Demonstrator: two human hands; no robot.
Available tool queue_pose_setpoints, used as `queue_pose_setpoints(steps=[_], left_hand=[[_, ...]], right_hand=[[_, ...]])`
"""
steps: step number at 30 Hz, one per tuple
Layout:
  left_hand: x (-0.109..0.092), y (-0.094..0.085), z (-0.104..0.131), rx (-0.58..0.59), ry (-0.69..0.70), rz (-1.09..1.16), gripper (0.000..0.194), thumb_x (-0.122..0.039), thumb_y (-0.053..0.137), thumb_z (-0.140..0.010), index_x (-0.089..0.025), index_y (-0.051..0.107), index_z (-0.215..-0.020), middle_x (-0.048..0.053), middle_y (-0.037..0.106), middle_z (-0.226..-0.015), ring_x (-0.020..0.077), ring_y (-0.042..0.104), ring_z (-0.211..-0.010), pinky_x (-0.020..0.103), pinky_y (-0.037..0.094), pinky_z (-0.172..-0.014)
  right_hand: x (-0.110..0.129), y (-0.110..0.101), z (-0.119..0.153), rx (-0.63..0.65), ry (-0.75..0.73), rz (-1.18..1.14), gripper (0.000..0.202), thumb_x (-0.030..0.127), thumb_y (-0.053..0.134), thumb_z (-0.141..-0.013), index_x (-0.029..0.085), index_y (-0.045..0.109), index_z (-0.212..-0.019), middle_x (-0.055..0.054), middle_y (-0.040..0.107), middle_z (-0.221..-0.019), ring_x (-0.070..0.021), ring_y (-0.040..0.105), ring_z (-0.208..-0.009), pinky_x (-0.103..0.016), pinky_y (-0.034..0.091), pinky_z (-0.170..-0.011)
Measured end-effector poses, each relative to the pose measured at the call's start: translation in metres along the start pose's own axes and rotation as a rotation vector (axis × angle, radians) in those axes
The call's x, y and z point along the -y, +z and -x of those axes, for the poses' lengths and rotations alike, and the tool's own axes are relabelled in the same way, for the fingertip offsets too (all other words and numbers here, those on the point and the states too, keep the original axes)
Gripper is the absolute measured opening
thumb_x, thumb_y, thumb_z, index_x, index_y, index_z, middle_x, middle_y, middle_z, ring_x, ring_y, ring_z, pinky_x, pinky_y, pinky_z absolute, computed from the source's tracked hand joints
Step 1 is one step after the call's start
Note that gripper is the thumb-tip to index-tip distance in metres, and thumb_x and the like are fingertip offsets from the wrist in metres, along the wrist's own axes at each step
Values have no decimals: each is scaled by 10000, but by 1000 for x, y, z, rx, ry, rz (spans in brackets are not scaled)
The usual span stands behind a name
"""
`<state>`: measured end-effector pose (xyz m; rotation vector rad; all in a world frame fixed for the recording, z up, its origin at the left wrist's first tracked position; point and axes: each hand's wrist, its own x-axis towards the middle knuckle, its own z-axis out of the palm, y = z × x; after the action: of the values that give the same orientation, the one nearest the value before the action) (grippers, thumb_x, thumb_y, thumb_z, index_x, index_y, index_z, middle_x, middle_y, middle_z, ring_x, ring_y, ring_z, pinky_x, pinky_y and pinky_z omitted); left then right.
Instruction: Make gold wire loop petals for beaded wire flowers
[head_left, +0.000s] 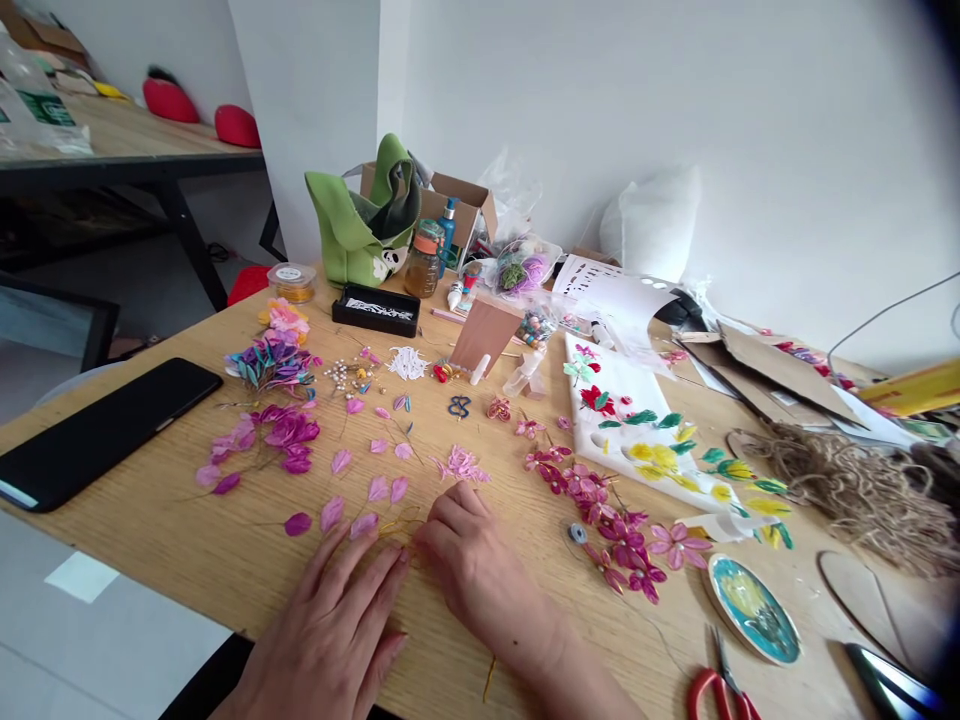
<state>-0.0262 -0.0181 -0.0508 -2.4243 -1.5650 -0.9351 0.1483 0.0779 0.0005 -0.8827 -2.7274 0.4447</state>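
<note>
My left hand (330, 625) lies flat at the table's near edge with its fingers stretched out, the fingertips beside a loop of thin yellow cord (397, 522). Closed in a pinch, my right hand (472, 550) has its fingertips at the right side of that loop; the exact grip is partly hidden. A loose yellow cord end (489, 682) pokes out under my right forearm. Just beyond the left fingers are pink petals (364, 526) and a darker magenta petal (298, 524). A small pile of pale pink strips (460, 464) lies beyond my right hand.
To the right lie magenta wire flowers (622, 535), a small painted oval dish (754, 610) and red-handled scissors (721, 685). A black phone-like slab (105, 430) rests on the left. Behind stand a green bag (360, 225), a black tray (375, 312) and a jar (424, 260).
</note>
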Motion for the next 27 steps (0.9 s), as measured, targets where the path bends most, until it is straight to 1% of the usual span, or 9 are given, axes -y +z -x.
queue_pose_setpoints(steps=[3,8,14,22,25,27], left_hand=[[0,-1,0,6,8,-11,414,-393,464,-978,-118,667,-1211,75,669,-1263,304,453,-1306,433,193,-1187],[0,-2,-1,2,11,-3,402,-381,490,-970,-114,663,-1216,76,666,-1269,303,458,-1299,443,179,-1192],[-1,-1,-3,9,-2,1,394,-383,499,-965,-120,670,-1204,63,679,-1248,292,466,-1288,422,176,-1197],[0,-2,-2,3,0,-2,390,-389,514,-957,-123,670,-1197,61,673,-1259,291,456,-1303,419,174,-1197],[1,-1,-1,-7,8,-11,399,-390,513,-958,-125,657,-1219,58,666,-1273,288,448,-1311,421,164,-1200],[1,0,-1,-15,12,-10,399,-385,517,-956,-128,650,-1231,55,668,-1268,285,453,-1307,420,166,-1198]], right_hand=[[2,3,-2,4,0,23,176,80,567,-912,160,575,-755,-50,574,-817,-208,465,-881,-349,437,-819],[4,6,-3,-29,11,45,224,77,560,-917,156,563,-708,-39,562,-771,-203,452,-855,-337,419,-767],[6,7,-3,-30,2,95,234,115,646,-897,156,559,-683,-20,550,-727,-192,439,-816,-332,382,-732],[10,8,-3,-32,-53,242,231,171,767,-809,153,576,-681,-22,562,-720,-206,447,-807,-354,366,-719],[10,9,-3,-48,-39,200,234,143,727,-838,156,570,-665,-26,562,-708,-208,455,-807,-353,374,-718],[8,6,-3,-66,-16,84,233,105,654,-884,160,572,-672,-26,566,-711,-203,461,-810,-345,385,-718]])
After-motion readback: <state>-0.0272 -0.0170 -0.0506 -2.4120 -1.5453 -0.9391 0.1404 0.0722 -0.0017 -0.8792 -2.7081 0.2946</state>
